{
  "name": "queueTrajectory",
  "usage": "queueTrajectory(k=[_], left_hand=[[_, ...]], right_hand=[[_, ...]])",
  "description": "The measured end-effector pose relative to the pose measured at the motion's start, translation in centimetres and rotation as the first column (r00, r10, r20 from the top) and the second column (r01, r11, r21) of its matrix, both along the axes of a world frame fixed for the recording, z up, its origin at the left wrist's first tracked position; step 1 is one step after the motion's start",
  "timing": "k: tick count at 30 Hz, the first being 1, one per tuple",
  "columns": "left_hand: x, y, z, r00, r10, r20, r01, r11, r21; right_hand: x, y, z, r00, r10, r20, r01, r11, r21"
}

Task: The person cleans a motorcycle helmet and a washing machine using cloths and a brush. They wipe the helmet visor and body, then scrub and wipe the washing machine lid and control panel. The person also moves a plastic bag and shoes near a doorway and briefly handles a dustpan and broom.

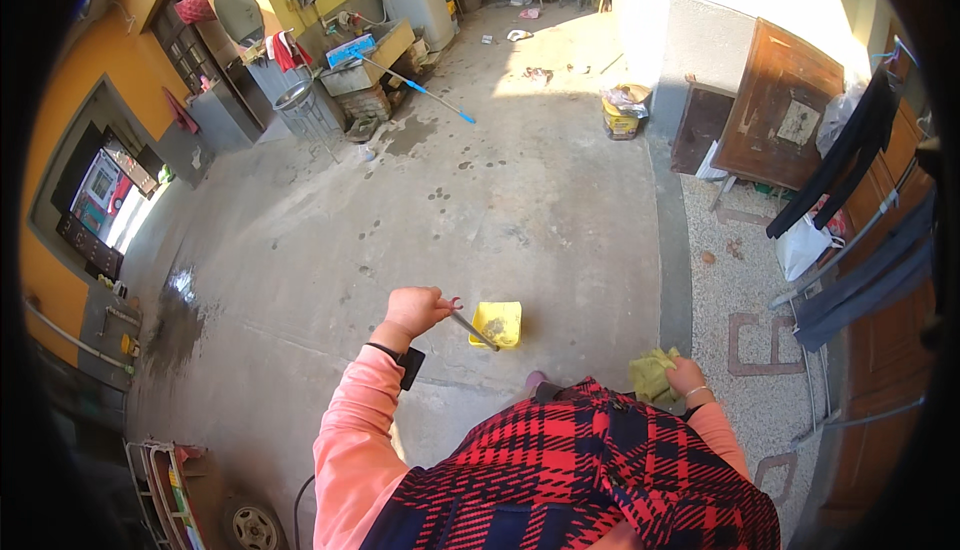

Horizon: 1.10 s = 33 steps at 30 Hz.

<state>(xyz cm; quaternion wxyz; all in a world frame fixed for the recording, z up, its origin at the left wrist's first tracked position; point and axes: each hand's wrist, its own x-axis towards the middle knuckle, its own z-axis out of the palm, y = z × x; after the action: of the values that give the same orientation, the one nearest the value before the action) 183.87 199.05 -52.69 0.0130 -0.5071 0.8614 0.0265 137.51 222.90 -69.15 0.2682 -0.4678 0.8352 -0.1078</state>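
My left hand (412, 311) is closed around the top of a grey handle, near a pinkish hook at its end. That handle slants down to a yellow long-handled dustpan (513, 317), which has greyish dirt in it. Low at my right side, my right hand (685, 377) grips a crumpled yellow-green cloth (651, 374). The cloth hangs beside my checked apron (555, 460). The tip of a pinkish shoe (535, 379) shows below the dustpan.
A blue mop (412, 85) leans on a concrete sink (360, 62), its pole reaching over the floor. A yellow bucket (621, 123) stands by the wall. Wooden boards (780, 99) and hanging trousers (847, 145) line the right. A wheel (255, 526) lies lower left; wet patches mark the concrete.
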Motion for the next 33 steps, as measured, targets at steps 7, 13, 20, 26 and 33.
queueTrajectory(k=[7, 13, 20, 26, 33], left_hand=[[-16.1, -19.8, 1.5, 0.958, -0.276, 0.084, 0.262, 0.954, 0.142], [-29.0, -32.7, 1.7, 0.906, -0.400, 0.138, 0.392, 0.916, 0.086], [-43.0, -46.8, 3.1, 0.915, -0.392, 0.094, 0.385, 0.919, 0.080], [-53.8, -56.5, 0.3, 0.885, -0.465, 0.040, 0.463, 0.885, 0.040], [-66.1, -67.2, -5.3, 0.873, -0.486, -0.042, 0.486, 0.860, 0.155]], right_hand=[[-5.7, 1.0, -5.4, 0.963, -0.251, 0.099, 0.171, 0.851, 0.497], [-11.2, -6.0, -7.2, 0.915, -0.388, 0.114, 0.259, 0.779, 0.571], [-21.8, -26.4, -4.8, 0.922, -0.360, 0.143, 0.288, 0.884, 0.369], [-29.9, -45.4, -1.2, 0.980, -0.194, 0.048, 0.197, 0.978, -0.071], [-32.6, -50.2, 0.1, 0.939, -0.342, 0.024, 0.336, 0.932, 0.137]])
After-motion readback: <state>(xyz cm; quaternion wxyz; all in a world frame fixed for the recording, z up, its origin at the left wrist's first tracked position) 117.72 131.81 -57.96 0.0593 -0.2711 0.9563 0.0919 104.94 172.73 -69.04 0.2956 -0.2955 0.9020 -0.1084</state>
